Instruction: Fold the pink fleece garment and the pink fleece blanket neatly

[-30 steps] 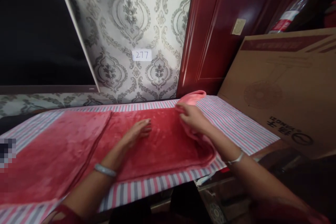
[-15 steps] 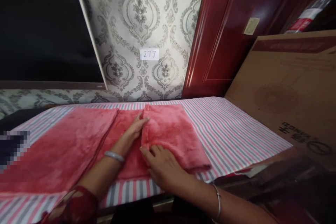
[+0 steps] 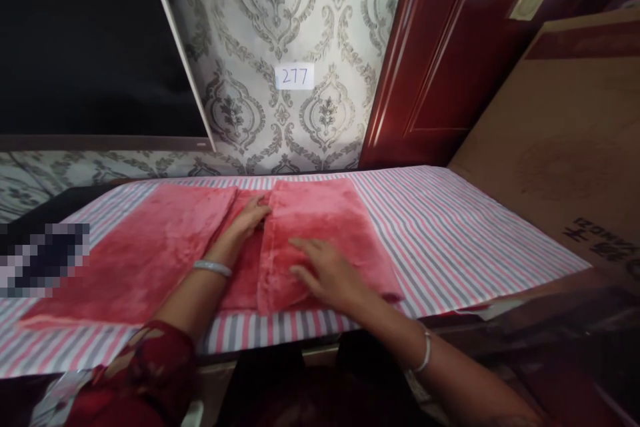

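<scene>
Patterned grey wallpaper w/ a small "277" label (image 3: 295,77) backs our surface (image 3: 450,233), which is covered by a pink, white and grey striped cloth. Dark screen (image 3: 90,40) sits at upper left, red-brown door (image 3: 450,47) at upper right, and a cardboard box (image 3: 575,147) leans at far right.

We have a pink fleece cloth (image 3: 165,247) spread across the left and centre of the surface. Its right end is doubled back over itself as a folded flap (image 3: 320,227), so the flap lies on top of the middle part, approx. centre of the stripes.

Our left hand (image 3: 250,217) lies palm down, fingers together and fairly straight, fingertips right at the flap's left edge. That looks like it pins the lower layer so it doesn't slide. Our right hand (image 3: 325,270) rests flat on the flap near its front, fingers spread and pressing down. Judging by the flat palm, it's there to hold the flap flush, not to grab it. Neither hand pinches anything.

Both wrists carry silver bangles, and a red patterned sleeve (image 3: 150,360) shows on the left arm. Blurred patch at far left can't be read.
</scene>
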Action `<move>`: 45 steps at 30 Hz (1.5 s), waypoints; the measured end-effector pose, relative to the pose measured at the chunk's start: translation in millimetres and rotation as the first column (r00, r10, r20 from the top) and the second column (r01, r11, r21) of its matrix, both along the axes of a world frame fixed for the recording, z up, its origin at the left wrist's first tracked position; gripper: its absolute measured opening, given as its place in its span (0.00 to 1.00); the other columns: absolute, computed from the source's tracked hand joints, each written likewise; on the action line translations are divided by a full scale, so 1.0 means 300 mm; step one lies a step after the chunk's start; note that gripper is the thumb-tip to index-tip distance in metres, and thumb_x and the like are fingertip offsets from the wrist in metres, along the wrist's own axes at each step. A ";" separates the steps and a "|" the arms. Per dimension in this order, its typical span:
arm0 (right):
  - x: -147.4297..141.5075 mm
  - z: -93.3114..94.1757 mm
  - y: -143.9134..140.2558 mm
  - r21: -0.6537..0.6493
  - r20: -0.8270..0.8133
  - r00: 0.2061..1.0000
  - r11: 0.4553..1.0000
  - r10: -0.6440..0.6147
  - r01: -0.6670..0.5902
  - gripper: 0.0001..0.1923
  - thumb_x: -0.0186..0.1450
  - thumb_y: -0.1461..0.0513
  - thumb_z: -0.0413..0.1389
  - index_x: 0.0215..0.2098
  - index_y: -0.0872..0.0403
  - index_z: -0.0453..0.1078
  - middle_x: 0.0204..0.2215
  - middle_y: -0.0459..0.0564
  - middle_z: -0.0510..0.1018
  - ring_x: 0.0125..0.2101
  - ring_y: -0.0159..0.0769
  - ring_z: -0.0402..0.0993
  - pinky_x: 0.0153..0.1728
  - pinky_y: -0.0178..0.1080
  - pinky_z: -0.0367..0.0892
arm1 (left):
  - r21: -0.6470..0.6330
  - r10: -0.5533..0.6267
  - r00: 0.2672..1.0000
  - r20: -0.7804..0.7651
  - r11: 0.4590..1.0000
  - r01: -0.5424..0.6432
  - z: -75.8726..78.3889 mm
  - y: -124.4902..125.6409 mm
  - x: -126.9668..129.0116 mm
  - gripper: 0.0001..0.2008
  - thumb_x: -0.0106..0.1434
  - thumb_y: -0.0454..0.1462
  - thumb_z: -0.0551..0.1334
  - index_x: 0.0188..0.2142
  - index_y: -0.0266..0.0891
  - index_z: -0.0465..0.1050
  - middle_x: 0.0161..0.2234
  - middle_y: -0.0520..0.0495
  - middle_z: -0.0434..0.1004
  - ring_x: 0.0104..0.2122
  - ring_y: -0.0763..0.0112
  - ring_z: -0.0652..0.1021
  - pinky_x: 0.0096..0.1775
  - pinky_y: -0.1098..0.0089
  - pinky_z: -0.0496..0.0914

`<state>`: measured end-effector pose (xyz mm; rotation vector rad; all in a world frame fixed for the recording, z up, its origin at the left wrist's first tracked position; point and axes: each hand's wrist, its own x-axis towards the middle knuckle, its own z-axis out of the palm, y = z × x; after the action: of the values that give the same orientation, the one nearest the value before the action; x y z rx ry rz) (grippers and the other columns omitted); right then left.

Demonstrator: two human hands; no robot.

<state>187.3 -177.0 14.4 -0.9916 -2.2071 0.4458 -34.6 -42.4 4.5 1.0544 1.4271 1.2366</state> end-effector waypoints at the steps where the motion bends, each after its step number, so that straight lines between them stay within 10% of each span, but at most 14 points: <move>1: 0.039 -0.006 0.028 0.011 -0.023 0.998 0.998 -0.056 0.056 0.19 0.69 0.58 0.53 0.58 0.47 0.67 0.49 0.54 0.77 0.46 0.47 0.75 0.46 0.49 0.71 | -0.011 -0.004 1.000 -0.007 1.000 0.004 -0.007 -0.009 -0.008 0.38 0.50 0.32 0.67 0.62 0.36 0.63 0.26 0.53 0.73 0.20 0.70 0.73 0.22 0.72 0.65; 8: 0.268 -0.087 0.138 0.151 -0.005 0.968 0.957 -0.250 0.247 0.18 0.69 0.56 0.51 0.55 0.52 0.72 0.48 0.56 0.79 0.49 0.49 0.73 0.52 0.54 0.69 | 0.034 -0.144 0.981 -0.131 0.988 0.149 -0.036 -0.187 -0.005 0.46 0.55 0.42 0.69 0.69 0.42 0.51 0.43 0.42 0.80 0.36 0.61 0.81 0.34 0.65 0.75; 18: 0.289 -0.231 0.120 0.162 0.038 0.969 0.958 -0.244 0.234 0.21 0.70 0.55 0.51 0.56 0.54 0.72 0.54 0.60 0.76 0.54 0.51 0.70 0.56 0.58 0.65 | 0.142 -0.178 0.912 -0.370 0.959 0.245 -0.105 -0.387 -0.015 0.43 0.57 0.42 0.63 0.70 0.41 0.49 0.68 0.37 0.57 0.63 0.51 0.66 0.58 0.56 0.68; 24: 0.304 -0.249 0.113 0.168 0.012 0.971 0.957 -0.240 0.234 0.20 0.71 0.55 0.50 0.56 0.54 0.72 0.54 0.59 0.76 0.54 0.50 0.71 0.56 0.58 0.66 | 0.130 -0.112 0.905 -0.411 0.975 0.180 -0.103 -0.427 -0.016 0.40 0.60 0.45 0.61 0.68 0.38 0.49 0.46 0.40 0.75 0.36 0.65 0.78 0.37 0.64 0.74; 29: 0.307 -0.251 0.109 0.167 0.005 0.971 0.958 -0.237 0.233 0.21 0.71 0.54 0.49 0.55 0.55 0.73 0.54 0.60 0.76 0.53 0.50 0.71 0.56 0.57 0.66 | 0.173 -0.038 0.832 -0.553 0.972 0.160 -0.080 -0.544 -0.010 0.33 0.61 0.46 0.61 0.63 0.38 0.57 0.27 0.55 0.69 0.25 0.72 0.70 0.30 0.70 0.66; 45: 0.303 -0.258 0.109 0.206 0.017 0.972 0.952 -0.235 0.227 0.20 0.71 0.55 0.49 0.54 0.54 0.74 0.52 0.59 0.77 0.52 0.51 0.72 0.54 0.58 0.68 | 0.111 -0.154 0.901 -0.405 0.970 0.216 -0.065 -0.615 0.010 0.25 0.58 0.44 0.64 0.54 0.39 0.70 0.28 0.55 0.67 0.27 0.74 0.67 0.30 0.71 0.63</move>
<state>278.2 -144.1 -63.1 -1.1377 -2.0900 0.0918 -31.5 -227.1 -15.0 1.5785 1.5008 1.0439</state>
